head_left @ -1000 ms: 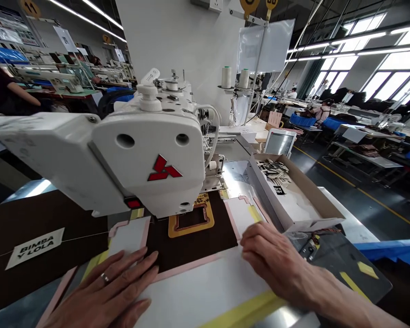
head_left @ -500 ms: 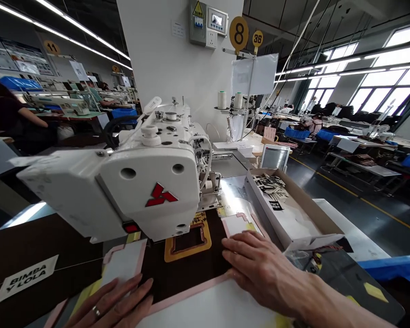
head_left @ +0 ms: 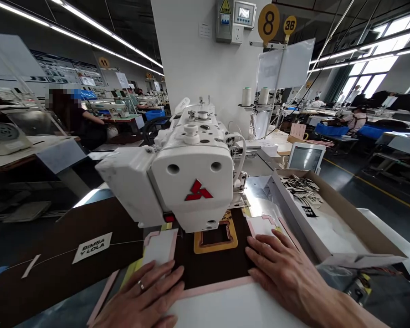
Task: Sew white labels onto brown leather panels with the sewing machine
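Presently both my hands lie flat, gripping nothing; my left hand rests palm down with fingers spread and extended, a ring on one finger, its fingertips touching the near left part of the dark brown fabric panel and the edge of the white pink-bordered template sheet; my right hand is likewise open and flat, fingers stretched forward and pressed on the right side of the same dark panel, just beside the pink border strip along its near edge.

The dark brown fabric panel sits directly below the head of the white sewing machine with the red three-diamond mark; an orange rectangular clamp frame lies on the panel under the needle area, between my two hands and slightly beyond them.

To the right, just past my right hand, an open cardboard box holds a pile of small black-and-white labels; to the left, on a larger dark brown sheet, lies a white label printed BIMBA Y LOLA, well apart from my left hand; a small screen stands behind the box.
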A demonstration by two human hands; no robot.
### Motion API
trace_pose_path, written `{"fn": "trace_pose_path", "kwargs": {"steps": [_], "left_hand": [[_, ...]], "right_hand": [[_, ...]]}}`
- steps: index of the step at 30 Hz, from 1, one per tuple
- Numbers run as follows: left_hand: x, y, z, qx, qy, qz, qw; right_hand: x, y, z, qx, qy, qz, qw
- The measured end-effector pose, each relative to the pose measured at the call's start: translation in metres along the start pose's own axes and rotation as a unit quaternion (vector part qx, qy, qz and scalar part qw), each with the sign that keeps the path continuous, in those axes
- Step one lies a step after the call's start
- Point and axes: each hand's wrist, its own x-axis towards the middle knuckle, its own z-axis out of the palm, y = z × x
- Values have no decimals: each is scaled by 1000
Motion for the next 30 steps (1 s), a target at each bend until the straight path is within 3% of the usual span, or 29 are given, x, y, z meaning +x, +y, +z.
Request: {"fn": "trace_pose_path", "kwargs": {"steps": [26,30], "left_hand": [[4,4,-12,14,-17,-8,1000],[-5,0,-3,-4,-5,-15,1000]], "right_hand": [[-3,-3,5,47,11,0,999],[-2,7,-14,78,32,8,996]]}}
